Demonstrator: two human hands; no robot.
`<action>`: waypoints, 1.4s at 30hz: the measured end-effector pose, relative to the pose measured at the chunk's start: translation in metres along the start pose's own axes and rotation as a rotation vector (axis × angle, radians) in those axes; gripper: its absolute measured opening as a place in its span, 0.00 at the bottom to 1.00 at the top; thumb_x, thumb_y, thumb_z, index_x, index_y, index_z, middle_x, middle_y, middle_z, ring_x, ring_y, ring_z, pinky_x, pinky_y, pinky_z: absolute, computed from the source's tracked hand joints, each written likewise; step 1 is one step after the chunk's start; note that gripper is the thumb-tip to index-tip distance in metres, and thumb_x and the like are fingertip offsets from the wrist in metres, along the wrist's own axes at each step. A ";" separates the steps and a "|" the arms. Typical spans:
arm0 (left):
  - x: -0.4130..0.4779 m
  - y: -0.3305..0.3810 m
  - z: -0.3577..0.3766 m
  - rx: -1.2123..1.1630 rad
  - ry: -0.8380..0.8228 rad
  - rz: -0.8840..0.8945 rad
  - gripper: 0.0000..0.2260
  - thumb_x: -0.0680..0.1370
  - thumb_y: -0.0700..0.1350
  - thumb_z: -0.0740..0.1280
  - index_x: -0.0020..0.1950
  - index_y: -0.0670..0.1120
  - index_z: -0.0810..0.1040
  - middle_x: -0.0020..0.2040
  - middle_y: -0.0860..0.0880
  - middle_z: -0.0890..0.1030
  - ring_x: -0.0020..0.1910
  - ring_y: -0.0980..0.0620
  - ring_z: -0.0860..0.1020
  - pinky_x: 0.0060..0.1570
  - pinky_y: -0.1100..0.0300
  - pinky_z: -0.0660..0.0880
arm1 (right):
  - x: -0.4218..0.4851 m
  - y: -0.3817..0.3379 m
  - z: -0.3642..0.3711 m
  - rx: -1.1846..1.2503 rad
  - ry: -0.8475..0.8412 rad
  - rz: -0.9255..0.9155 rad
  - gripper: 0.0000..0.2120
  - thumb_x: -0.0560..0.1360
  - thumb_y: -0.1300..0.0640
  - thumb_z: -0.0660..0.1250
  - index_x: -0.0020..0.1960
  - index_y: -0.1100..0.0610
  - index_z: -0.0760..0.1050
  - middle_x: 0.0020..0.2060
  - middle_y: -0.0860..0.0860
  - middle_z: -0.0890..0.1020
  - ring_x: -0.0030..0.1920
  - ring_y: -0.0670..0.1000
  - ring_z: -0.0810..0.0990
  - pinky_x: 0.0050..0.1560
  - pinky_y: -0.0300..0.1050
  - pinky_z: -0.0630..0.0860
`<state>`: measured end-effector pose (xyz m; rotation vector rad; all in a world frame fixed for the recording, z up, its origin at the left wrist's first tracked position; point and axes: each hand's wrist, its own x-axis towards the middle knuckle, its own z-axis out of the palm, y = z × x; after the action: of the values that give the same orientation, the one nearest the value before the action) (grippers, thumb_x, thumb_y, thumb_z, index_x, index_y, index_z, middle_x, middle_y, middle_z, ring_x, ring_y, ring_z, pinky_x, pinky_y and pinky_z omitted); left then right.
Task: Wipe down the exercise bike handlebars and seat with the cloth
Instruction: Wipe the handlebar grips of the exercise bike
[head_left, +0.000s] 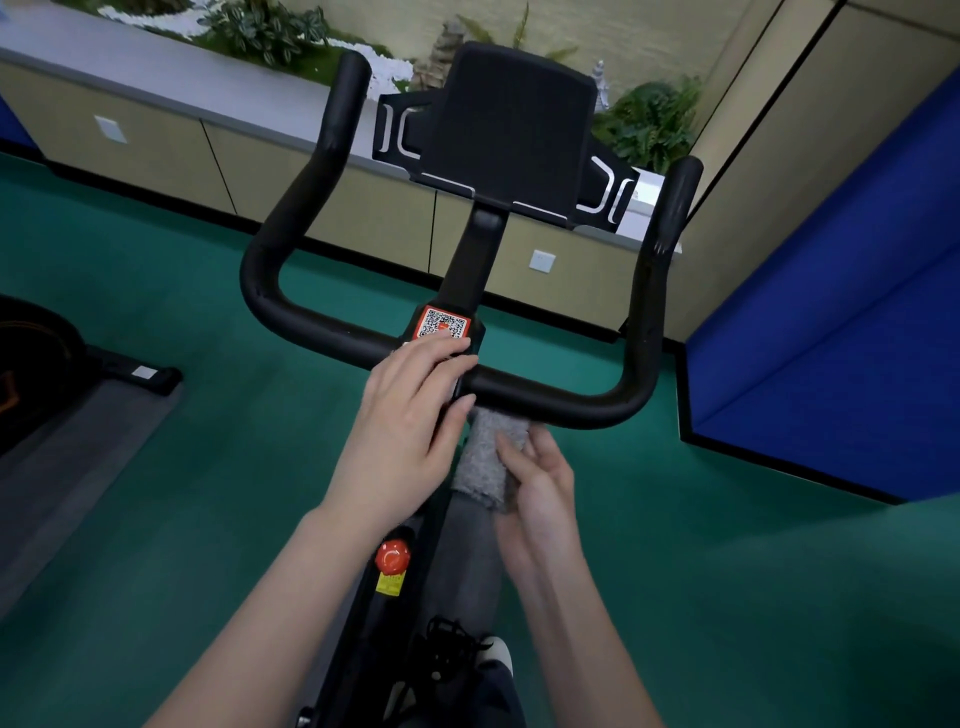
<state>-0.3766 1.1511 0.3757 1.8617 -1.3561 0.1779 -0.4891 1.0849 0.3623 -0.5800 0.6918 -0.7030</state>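
At nine o'clock a dark machine base (130, 371) sits on the green floor (156, 291). Just left of centre the left hand (410, 410) rests on the middle of the black handlebars (545, 402), fingers (447, 345) nearly straight; at its five o'clock the grey cloth (485, 457) hangs against the bar's underside, gripped by the right hand (540, 499), the hands near but apart. A blue panel (831, 312) stands at three o'clock.

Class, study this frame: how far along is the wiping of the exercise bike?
Done: nothing shows as finished. In hand: the right hand holds the grey cloth at the middle of the handlebars, the left hand resting by the QR sticker. Left: the rest of the handlebars and the seat, which is out of view.
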 end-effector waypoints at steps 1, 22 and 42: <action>0.000 0.002 0.002 0.052 0.000 0.004 0.15 0.79 0.44 0.62 0.63 0.41 0.75 0.65 0.47 0.73 0.67 0.50 0.68 0.69 0.53 0.62 | 0.000 -0.005 -0.003 0.012 0.015 -0.008 0.17 0.77 0.71 0.60 0.63 0.61 0.74 0.56 0.57 0.82 0.54 0.52 0.83 0.45 0.41 0.80; -0.001 0.007 0.008 0.152 0.036 -0.037 0.16 0.78 0.48 0.64 0.62 0.42 0.76 0.63 0.46 0.74 0.64 0.47 0.70 0.64 0.48 0.65 | -0.015 -0.029 -0.020 0.010 0.221 -0.030 0.18 0.76 0.70 0.63 0.65 0.65 0.72 0.50 0.56 0.85 0.45 0.50 0.85 0.39 0.40 0.80; 0.000 0.008 0.013 0.176 0.077 -0.034 0.18 0.77 0.51 0.66 0.62 0.42 0.77 0.62 0.45 0.75 0.62 0.47 0.71 0.65 0.53 0.62 | -0.030 -0.072 -0.035 -0.770 0.496 -0.819 0.13 0.75 0.66 0.67 0.56 0.52 0.79 0.51 0.49 0.83 0.53 0.49 0.81 0.54 0.40 0.79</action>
<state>-0.3875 1.1419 0.3711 2.0001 -1.2901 0.3578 -0.5591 1.0528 0.3996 -1.4687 1.2179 -1.3774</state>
